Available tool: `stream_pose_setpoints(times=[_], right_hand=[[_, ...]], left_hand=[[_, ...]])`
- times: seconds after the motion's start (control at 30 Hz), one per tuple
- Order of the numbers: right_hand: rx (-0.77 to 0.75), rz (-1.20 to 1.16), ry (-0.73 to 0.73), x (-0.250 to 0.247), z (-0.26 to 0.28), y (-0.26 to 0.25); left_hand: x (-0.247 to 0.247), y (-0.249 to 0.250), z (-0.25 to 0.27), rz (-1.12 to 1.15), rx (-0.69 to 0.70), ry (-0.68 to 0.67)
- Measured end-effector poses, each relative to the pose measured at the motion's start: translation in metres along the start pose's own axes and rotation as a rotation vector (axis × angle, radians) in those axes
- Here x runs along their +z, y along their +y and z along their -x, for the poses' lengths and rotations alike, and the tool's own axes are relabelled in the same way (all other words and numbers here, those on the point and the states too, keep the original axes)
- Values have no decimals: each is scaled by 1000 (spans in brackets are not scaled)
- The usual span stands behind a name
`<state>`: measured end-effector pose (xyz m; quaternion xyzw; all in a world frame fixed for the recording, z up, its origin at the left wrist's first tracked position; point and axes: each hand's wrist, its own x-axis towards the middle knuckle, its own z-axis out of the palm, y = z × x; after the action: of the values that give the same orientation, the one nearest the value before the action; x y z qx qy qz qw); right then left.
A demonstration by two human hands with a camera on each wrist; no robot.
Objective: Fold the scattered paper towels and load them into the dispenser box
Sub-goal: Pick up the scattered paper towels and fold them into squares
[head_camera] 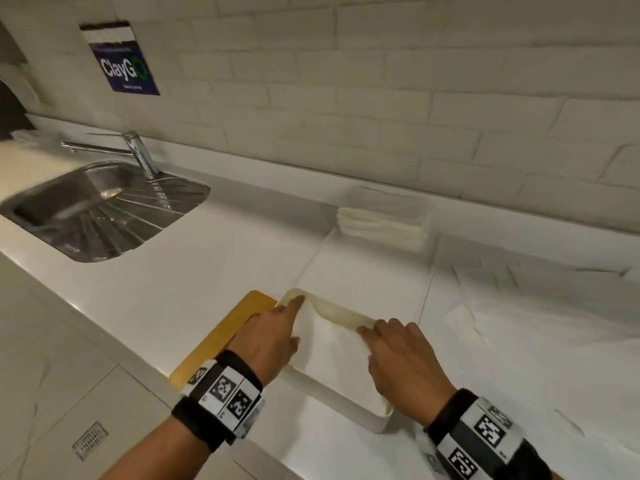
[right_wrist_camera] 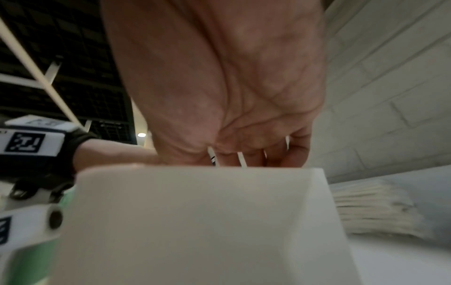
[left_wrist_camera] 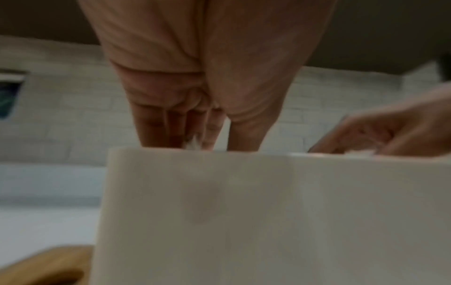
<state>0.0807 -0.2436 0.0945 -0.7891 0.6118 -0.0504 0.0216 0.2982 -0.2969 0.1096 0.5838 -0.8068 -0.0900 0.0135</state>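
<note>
The folded paper towel (head_camera: 332, 348), judged light, limp and easily creased, is pressed flat into the white dispenser box (head_camera: 367, 415) on the bench (head_camera: 194, 271) by the straight-fingered left hand (head_camera: 273, 337) and right hand (head_camera: 401, 358), best held along its edges.

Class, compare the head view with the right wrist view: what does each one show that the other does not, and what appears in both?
Only the head view shows the sink, the faucet, the blue wall sign, the wooden lid beside the box, and the paper towel inside it under both hands.

Only the right wrist view shows the right hand's palm from below and the dark ceiling grid.

Both show the white dispenser box, the left hand, the right hand and the stack of folded towels.
</note>
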Motion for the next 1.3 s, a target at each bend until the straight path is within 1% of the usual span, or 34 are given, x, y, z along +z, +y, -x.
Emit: stream_pose_setpoints(times=[0.03,0.07,0.13,0.17,0.2,0.23,0.27,0.3,0.33,0.37,0.43,0.47,0.53,0.57,0.6,0.63,0.67,0.7,0.73,0.77,0.8,0.87,0.9,0.97,1.07,1.13,1.2,1.27,1.3], right_hand=[[-3,9,42,-2,2,-1],[-13,-29,90,-5,6,1],[-21,-136,211,-21,17,13],[13,-193,260,-30,26,24],[48,-230,303,-38,36,38],[102,-260,327,-45,49,55],[168,-290,338,-50,63,73],[233,-305,334,-53,77,92],[310,-284,308,-56,99,117],[365,-249,256,-55,114,137],[528,-141,107,-53,169,192],[623,-83,33,-51,200,219],[828,-14,-86,-49,268,268],[915,3,-129,-49,300,287],[979,10,-170,-48,329,305],[1013,0,-220,-47,352,318],[1016,-27,-268,-45,370,327],[996,-65,-316,-42,383,332],[965,-96,-350,-37,392,334],[930,-105,-359,-32,398,335],[901,-104,-335,-27,403,337],[878,-121,-241,-21,407,343],[878,-132,-204,-20,408,345],[885,-152,-181,-19,410,348],[913,-205,-117,-16,411,349],[951,-241,-104,-14,411,349],[981,-286,-141,-10,409,350],[1020,-440,-136,-6,409,355],[1039,-521,-117,-5,410,359]], left_hand=[[2,0,1,-82,27,-6],[2,2,1,-113,55,8],[4,6,-3,-104,105,2],[5,9,-7,-101,121,-44],[7,12,-11,-91,127,-126],[9,15,-16,-69,113,-241],[11,17,-20,-38,86,-352],[12,15,-21,-36,60,-427],[13,18,-25,-55,58,-454],[11,9,-23,-75,41,-450],[7,13,-24,-130,60,-464],[0,16,-23,-151,65,-451],[-13,30,-24,-122,63,-313],[-15,31,-28,-90,93,-214],[-17,39,-32,-16,113,-86],[-20,60,-35,45,134,9],[-26,93,-35,101,150,46],[-36,140,-29,139,178,71],[-44,190,-22,160,240,97],[-45,238,-17,186,313,92],[-43,283,-13,230,377,65],[-22,356,-5,276,491,-5],[-4,387,-1,267,541,-55],[40,439,5,187,636,-188],[101,499,20,4,759,-355],[127,525,29,-91,802,-386],[137,539,33,-112,778,-370],[140,546,32,-84,691,-372],[140,547,31,-59,645,-393]])
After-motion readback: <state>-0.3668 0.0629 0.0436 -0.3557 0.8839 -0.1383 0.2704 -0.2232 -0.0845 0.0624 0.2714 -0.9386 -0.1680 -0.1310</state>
